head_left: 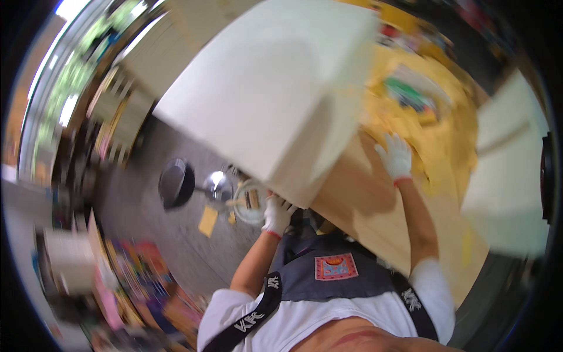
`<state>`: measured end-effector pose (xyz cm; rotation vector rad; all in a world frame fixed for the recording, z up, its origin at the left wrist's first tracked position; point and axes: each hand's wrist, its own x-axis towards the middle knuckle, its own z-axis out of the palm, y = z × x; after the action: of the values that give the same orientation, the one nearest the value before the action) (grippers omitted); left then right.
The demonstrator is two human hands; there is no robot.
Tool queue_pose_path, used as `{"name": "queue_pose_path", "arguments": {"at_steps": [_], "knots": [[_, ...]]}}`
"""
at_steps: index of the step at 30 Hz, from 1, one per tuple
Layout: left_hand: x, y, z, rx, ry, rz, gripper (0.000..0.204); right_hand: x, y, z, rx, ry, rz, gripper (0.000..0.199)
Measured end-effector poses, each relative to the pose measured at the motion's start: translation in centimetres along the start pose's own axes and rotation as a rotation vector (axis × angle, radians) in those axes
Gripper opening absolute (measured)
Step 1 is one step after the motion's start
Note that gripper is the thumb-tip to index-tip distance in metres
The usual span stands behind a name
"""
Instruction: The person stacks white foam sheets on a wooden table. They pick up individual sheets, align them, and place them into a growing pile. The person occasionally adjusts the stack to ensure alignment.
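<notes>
In a white glove with a red cuff, my left hand grips the near corner of a large white board. The board stands off to the left of a wooden tabletop, and its shadowed edge runs beside it. My right hand, gloved the same way, lies with fingers spread at the margin of a crumpled yellow sheet. A package with green and white print rests on that sheet. The left hand's fingertips are partly hidden at the board's edge.
On the grey floor at left are a black bowl-shaped pan, a shiny round metal dish, a pale tub with a brush, and a yellow scrap. Another white panel stands at right. Stacked boards are far left.
</notes>
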<state>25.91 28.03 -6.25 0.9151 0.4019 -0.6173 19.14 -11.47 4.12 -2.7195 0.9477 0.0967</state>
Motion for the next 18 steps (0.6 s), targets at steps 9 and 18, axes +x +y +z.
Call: {"name": "queue_pose_path", "arguments": {"at_steps": [9, 18], "knots": [[-5.0, -11.2, 6.2, 0.691, -0.016, 1.002, 0.120, 2.6, 0.5, 8.0, 0.057, 0.313, -0.249, 0.062], [-1.2, -11.2, 7.7, 0.247, 0.178, 1.057, 0.097, 2.3, 0.4, 10.0, 0.036, 0.305, -0.208, 0.060]]}}
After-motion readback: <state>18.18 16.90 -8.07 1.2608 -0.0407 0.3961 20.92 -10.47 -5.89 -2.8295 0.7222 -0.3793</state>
